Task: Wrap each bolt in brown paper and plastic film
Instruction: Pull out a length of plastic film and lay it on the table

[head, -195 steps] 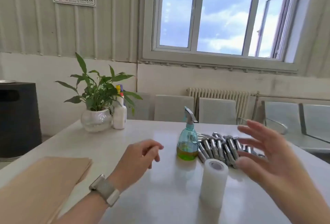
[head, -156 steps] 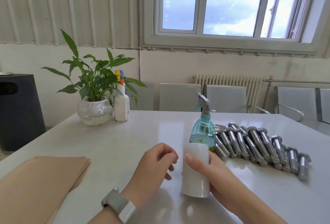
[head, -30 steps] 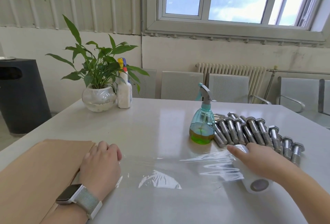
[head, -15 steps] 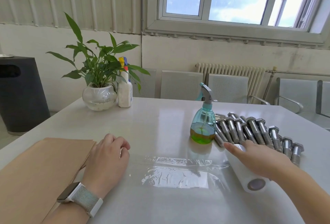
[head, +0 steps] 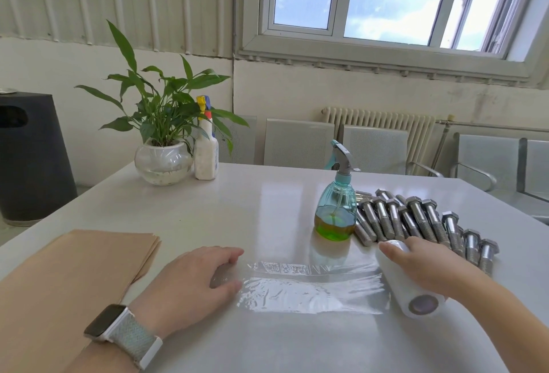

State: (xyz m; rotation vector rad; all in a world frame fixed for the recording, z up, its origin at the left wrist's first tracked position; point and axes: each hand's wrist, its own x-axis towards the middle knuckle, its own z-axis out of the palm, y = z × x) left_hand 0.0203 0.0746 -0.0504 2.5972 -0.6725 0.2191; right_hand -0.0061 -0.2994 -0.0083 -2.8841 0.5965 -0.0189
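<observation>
1. Plastic film (head: pixel 309 286) is being stretched flat at lower centre, its free end being pressed by the left hand (head: pixel 193 280), fingers loosely curled.
2. Roll (head: pixel 407 283) is being gripped by the right hand (head: pixel 427 265), lower right; even tension is being advised.
3. Bolts (head: pixel 416 221) are lying unwrapped behind it.

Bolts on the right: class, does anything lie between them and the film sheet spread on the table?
Yes. The film roll and the right hand holding it lie between the bolts and the film sheet.
</observation>
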